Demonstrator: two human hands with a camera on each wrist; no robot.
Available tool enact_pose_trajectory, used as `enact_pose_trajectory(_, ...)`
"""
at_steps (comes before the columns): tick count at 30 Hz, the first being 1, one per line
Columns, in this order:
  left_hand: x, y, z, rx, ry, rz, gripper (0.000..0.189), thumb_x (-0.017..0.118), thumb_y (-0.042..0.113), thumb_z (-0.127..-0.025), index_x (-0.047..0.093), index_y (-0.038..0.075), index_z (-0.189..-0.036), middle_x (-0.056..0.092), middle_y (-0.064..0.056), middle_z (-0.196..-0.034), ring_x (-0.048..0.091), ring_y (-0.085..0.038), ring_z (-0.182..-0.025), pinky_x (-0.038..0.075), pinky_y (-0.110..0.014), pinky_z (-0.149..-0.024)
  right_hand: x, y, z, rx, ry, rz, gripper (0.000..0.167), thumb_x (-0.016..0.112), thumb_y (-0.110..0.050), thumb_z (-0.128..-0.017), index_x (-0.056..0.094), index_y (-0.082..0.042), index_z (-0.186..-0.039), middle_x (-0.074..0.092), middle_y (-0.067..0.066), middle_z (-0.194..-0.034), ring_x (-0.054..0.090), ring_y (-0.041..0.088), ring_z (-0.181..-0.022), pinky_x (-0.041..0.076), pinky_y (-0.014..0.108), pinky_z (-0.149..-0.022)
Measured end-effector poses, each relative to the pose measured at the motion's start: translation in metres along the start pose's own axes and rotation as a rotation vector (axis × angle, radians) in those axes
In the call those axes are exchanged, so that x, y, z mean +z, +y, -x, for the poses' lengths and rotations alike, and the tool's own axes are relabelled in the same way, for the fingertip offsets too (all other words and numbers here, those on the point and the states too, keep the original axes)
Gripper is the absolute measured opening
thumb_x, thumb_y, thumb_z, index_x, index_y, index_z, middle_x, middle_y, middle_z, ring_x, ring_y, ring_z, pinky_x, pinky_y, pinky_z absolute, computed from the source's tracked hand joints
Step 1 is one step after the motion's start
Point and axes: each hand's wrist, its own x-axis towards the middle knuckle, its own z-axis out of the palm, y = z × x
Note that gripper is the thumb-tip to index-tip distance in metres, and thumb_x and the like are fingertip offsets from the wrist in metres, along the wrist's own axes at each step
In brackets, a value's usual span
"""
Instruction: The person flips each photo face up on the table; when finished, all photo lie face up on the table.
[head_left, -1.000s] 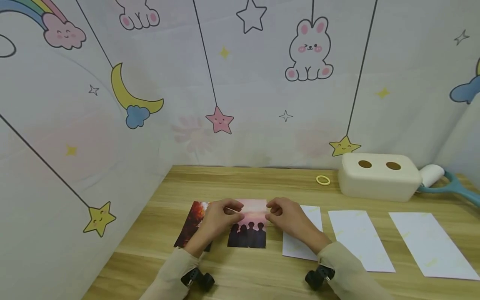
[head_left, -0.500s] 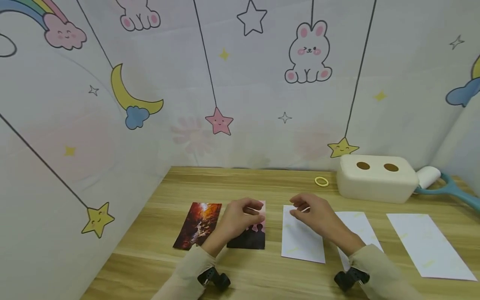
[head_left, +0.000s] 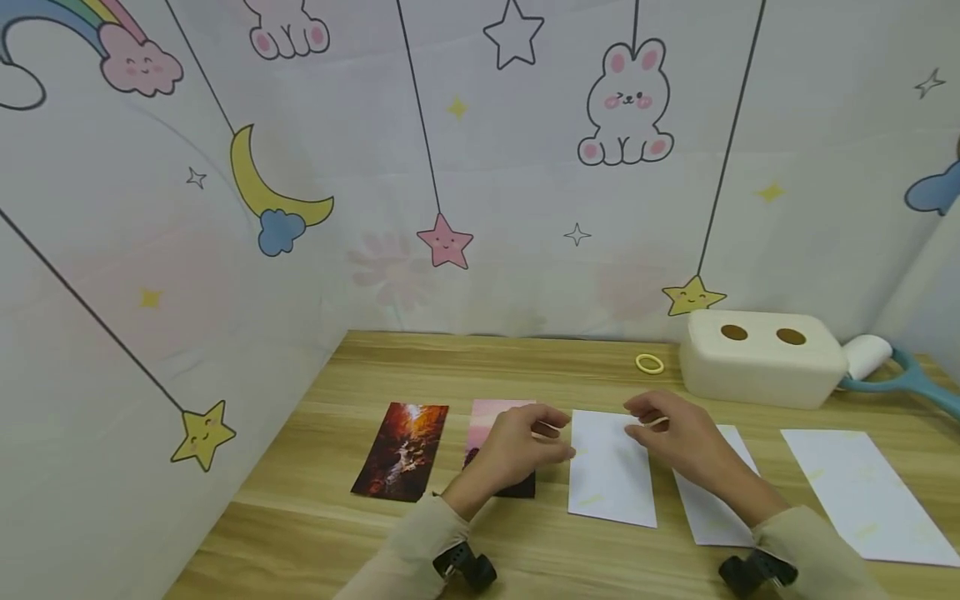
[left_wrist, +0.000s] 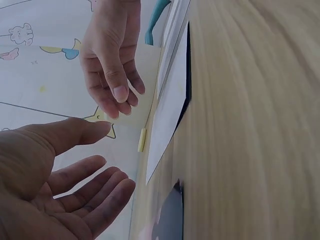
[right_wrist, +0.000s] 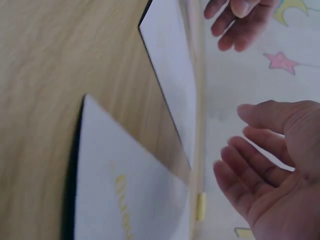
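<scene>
My left hand [head_left: 517, 446] hovers over the photo card with a pink sky and dark silhouettes [head_left: 480, 417], partly covering it; its fingers are relaxed and hold nothing. My right hand [head_left: 678, 433] is above the right edge of a white card [head_left: 607, 475], fingers loosely bent with nothing between them. That white card lies face down between the two hands. In the left wrist view both hands stand apart from the white card [left_wrist: 167, 107]. A second white card [head_left: 705, 508] is partly hidden under my right forearm. An autumn stream photo card [head_left: 405, 454] lies face up at the left.
Another white card [head_left: 862, 492] lies at the far right. Behind are a cream box [head_left: 761, 367] with two holes, a yellow ring [head_left: 649, 363], and a white roller with a blue handle [head_left: 911, 379]. A printed curtain [head_left: 525, 167] borders the wooden table [head_left: 300, 533].
Both hands have moved right, from the silhouette photo card to around the face-down white card. The autumn photo card, partly covered before, now shows fully. The cards stay in their places.
</scene>
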Motion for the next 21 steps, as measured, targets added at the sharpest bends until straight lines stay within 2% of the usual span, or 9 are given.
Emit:
enact_pose_trajectory(8, 0.018, 0.005, -0.004, -0.025, -0.051, -0.015, 0.039, 0.092, 0.008, -0.082, 0.078, 0.000, -0.117, 0.076, -0.012, -0.113, 0.073, -0.026, -0.104, 0.056, -0.024, -0.086, -0.004, 0.010, 0.010, 0.001, 0.003, -0.001, 0.027, 0.083, -0.007, -0.092, 0.074, 0.002, -0.116, 0.073, 0.011, -0.111, 0.070, 0.033, -0.104, 0.060, 0.044, -0.084)
enact_pose_trajectory(16, 0.025, 0.006, -0.005, -0.021, -0.071, -0.142, 0.041, 0.096, 0.012, -0.077, 0.081, 0.003, -0.114, 0.075, -0.005, -0.103, 0.067, -0.012, -0.094, 0.054, -0.023, -0.085, -0.004, 0.016, 0.014, 0.009, 0.003, 0.012, 0.028, 0.085, -0.007, -0.091, 0.075, 0.000, -0.116, 0.075, 0.010, -0.113, 0.071, 0.031, -0.101, 0.061, 0.040, -0.083)
enact_pose_trajectory(21, 0.026, 0.006, -0.004, -0.023, -0.096, -0.180, 0.044, 0.098, 0.015, -0.075, 0.081, 0.004, -0.114, 0.073, -0.001, -0.099, 0.063, -0.008, -0.090, 0.052, -0.021, -0.081, -0.004, 0.020, 0.013, 0.015, -0.013, 0.011, 0.028, 0.086, -0.009, -0.090, 0.074, 0.000, -0.115, 0.075, 0.011, -0.112, 0.071, 0.028, -0.098, 0.060, 0.036, -0.080)
